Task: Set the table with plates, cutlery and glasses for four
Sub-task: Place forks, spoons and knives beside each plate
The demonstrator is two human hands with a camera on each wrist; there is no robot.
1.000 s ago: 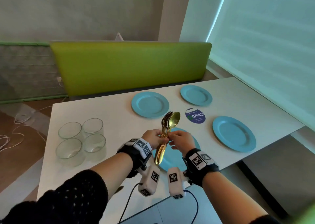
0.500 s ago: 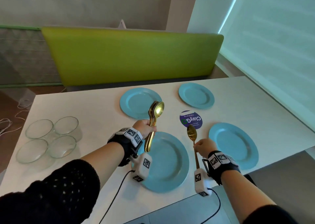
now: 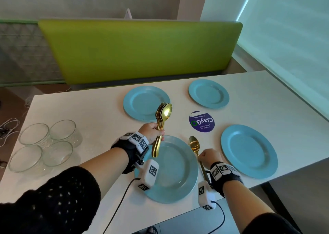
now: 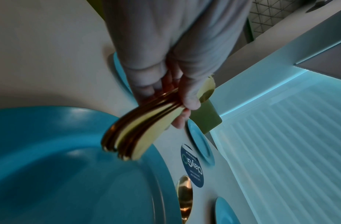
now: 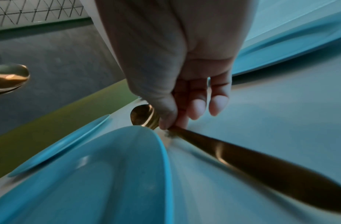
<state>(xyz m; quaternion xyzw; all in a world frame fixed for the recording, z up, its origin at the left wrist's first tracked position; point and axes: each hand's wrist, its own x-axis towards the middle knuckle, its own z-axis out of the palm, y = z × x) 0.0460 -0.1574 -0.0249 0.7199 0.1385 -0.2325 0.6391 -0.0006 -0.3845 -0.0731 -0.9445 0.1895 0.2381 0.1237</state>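
— What are we seeing change here? A second ago both hands were meeting at the bunch of cutlery above the near plate.

— Now they are parting. The right hand [image 3: 210, 158] is carrying a single gold spoon [image 3: 194, 144] down beside the right rim of the near plate [image 3: 170, 171], thumb and forefinger pinching its neck while the other fingers are hanging loose. From the right wrist view we are judging that the spoon is lying on or just above the table [image 3: 89, 112]; we cannot tell for sure that it is touching.

— And the left hand?

— The left hand [image 3: 151, 132] is gripping the cutlery bundle [image 3: 161, 123], fingers wrapped round the handles, holding it upright over the far left edge of the near plate. We are seeing fork tines behind a spoon bowl at the top.

— What is that meaning for the task?

— We are reading it as the first piece of cutlery going down. The four blue plates are already sitting in place, the others being the far left plate [image 3: 146, 102], the far right plate [image 3: 208, 93] and the right plate [image 3: 249, 151]. The four glasses [image 3: 45, 143] are clustering at the left of the table, not yet given out.

— So much is remaining?

— Yes. We are expecting the hand to let the spoon go, then draw the next piece from the bundle.
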